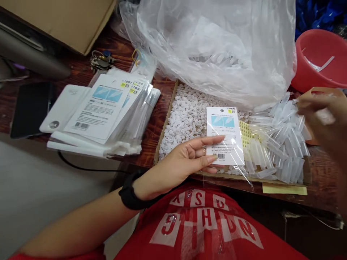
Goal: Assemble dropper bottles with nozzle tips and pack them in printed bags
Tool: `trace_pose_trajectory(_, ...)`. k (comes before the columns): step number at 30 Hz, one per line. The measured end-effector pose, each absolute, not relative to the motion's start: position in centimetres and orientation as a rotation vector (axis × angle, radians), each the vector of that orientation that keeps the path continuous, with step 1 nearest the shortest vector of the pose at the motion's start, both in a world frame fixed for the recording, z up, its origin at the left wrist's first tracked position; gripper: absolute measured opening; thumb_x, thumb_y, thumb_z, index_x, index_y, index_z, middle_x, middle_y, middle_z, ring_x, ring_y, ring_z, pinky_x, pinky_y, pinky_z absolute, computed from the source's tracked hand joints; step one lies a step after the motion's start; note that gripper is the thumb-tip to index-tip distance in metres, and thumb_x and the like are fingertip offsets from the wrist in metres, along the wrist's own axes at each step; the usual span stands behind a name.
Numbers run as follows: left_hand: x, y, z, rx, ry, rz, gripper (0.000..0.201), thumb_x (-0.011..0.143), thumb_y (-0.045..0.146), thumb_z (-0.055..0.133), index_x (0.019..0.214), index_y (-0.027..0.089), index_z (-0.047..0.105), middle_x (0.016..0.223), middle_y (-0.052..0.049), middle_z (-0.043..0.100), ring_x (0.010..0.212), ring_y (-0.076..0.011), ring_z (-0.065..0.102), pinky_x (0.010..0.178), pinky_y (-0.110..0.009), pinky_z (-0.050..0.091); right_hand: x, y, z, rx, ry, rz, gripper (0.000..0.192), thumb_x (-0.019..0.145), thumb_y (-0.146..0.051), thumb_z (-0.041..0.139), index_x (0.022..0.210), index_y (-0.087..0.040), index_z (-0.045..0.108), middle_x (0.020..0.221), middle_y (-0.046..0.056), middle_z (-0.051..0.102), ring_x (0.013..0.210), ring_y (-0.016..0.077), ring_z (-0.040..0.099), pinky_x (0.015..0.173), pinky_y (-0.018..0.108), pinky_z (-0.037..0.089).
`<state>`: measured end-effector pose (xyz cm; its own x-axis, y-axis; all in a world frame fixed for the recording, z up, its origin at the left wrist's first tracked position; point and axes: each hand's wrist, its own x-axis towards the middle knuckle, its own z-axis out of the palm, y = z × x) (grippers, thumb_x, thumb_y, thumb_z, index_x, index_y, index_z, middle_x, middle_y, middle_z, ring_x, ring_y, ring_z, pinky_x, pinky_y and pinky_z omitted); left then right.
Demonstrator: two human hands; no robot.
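My left hand (193, 156) pinches a white printed package card (230, 141) in a clear plastic sleeve, held upright above a shallow cardboard tray (162, 144). Blue pictures and a barcode are printed on the card. Small white plastic pieces (181, 117) fill the tray's left part. On its right lie many translucent plastic tubes (288, 144), beside a sheet with yellow dots (244, 131) partly hidden by the card. My right hand (326, 112) is smeared by motion at the right edge, near a tan container (317, 90); whether it holds anything does not show.
A large clear plastic bag (217, 32) with white pieces stands behind the tray. Left of it lie more printed cards (97, 104) and sleeves, keys (101, 60) and a black phone (31, 108). A red bowl (306, 54) sits at the back right.
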<state>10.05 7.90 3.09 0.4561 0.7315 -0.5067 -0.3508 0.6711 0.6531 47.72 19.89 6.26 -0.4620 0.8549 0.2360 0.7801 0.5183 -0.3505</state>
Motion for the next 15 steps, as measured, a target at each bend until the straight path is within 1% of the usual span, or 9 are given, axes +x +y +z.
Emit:
trace_pose_trajectory(1,10.1,7.8,3.1,0.49,0.843,0.703,0.049,0.094,0.023,0.085,0.141,0.032,0.074,0.112,0.0,0.086,0.094,-0.0136,0.081,0.091,-0.024,0.065,45.7,17.1,5.8,-1.21,-2.481,0.144,0.04,0.105,-0.027,0.064,0.143,-0.036,0.067,0.124,0.007,0.078,0.118,0.0323,0.075,0.095,0.047,0.057)
trace_pose_trajectory(2,10.2,7.7,3.0,0.48,0.831,0.703,0.049,0.094,0.023,0.084,0.141,0.032,0.074,0.112,0.0,0.086,0.095,-0.014,0.081,0.092,-0.025,0.065,43.8,14.6,5.2,-1.048,-2.607,0.134,0.044,0.103,-0.025,0.068,0.146,-0.033,0.065,0.122,0.008,0.079,0.11,0.0302,0.077,0.091,0.046,0.06)
trace_pose_trajectory(3,10.3,7.6,3.0,0.469,0.822,0.701,0.049,0.095,0.023,0.084,0.142,0.032,0.073,0.113,0.0,0.086,0.095,-0.0141,0.081,0.092,-0.026,0.065,42.2,12.4,4.7,-0.904,-2.64,0.129,0.047,0.099,-0.029,0.076,0.144,-0.034,0.065,0.121,0.005,0.08,0.104,0.0258,0.078,0.088,0.041,0.061)
trace_pose_trajectory(4,10.4,7.5,3.0,0.457,0.817,0.694,0.05,0.095,0.022,0.083,0.142,0.032,0.073,0.112,-0.001,0.086,0.093,-0.0138,0.081,0.092,-0.026,0.064,40.9,10.7,4.1,-0.842,-2.662,0.085,0.049,0.096,-0.025,0.08,0.142,-0.033,0.067,0.122,0.004,0.08,0.105,0.0247,0.077,0.091,0.041,0.061)
trace_pose_trajectory(6,10.6,7.3,2.9,0.435,0.817,0.669,0.049,0.096,0.02,0.082,0.143,0.031,0.073,0.108,0.0,0.086,0.089,-0.0124,0.081,0.092,-0.025,0.063,39.5,8.6,3.3,-0.729,-2.623,-0.075,0.049,0.089,-0.022,0.087,0.135,-0.031,0.072,0.115,0.002,0.082,0.099,0.0216,0.077,0.089,0.038,0.061)
trace_pose_trajectory(7,10.7,7.2,2.9,0.429,0.819,0.656,0.049,0.096,0.019,0.081,0.143,0.031,0.073,0.105,0.0,0.086,0.087,-0.0117,0.08,0.092,-0.025,0.063,39.3,8.1,3.0,-0.704,-2.588,-0.16,0.047,0.087,-0.021,0.088,0.131,-0.032,0.075,0.11,0.0,0.083,0.093,0.0205,0.077,0.086,0.037,0.061)
trace_pose_trajectory(9,10.7,7.0,2.9,0.426,0.819,0.629,0.05,0.097,0.019,0.08,0.145,0.03,0.071,0.099,0.001,0.085,0.086,-0.0115,0.08,0.091,-0.024,0.062,39.5,7.6,2.8,-0.685,-2.538,-0.243,0.042,0.088,-0.02,0.087,0.125,-0.037,0.078,0.101,-0.003,0.083,0.081,0.0181,0.074,0.078,0.035,0.06)
trace_pose_trajectory(12,10.5,6.4,2.7,0.412,0.816,0.607,0.052,0.098,0.02,0.079,0.148,0.03,0.068,0.091,0.001,0.085,0.083,-0.0111,0.079,0.086,-0.022,0.06,40.1,7.4,2.9,-0.742,-2.562,-0.176,0.05,0.09,-0.016,0.082,0.13,-0.046,0.076,0.101,-0.008,0.083,0.076,0.0168,0.072,0.074,0.035,0.059)
trace_pose_trajectory(15,10.1,5.7,2.5,0.385,0.78,0.603,0.053,0.101,0.021,0.076,0.151,0.032,0.065,0.095,0.0,0.086,0.082,-0.01,0.079,0.085,-0.021,0.059,40.2,7.0,2.9,-0.764,-2.549,-0.043,0.061,0.09,-0.011,0.081,0.14,-0.043,0.072,0.095,-0.006,0.082,0.076,0.017,0.071,0.074,0.036,0.058)
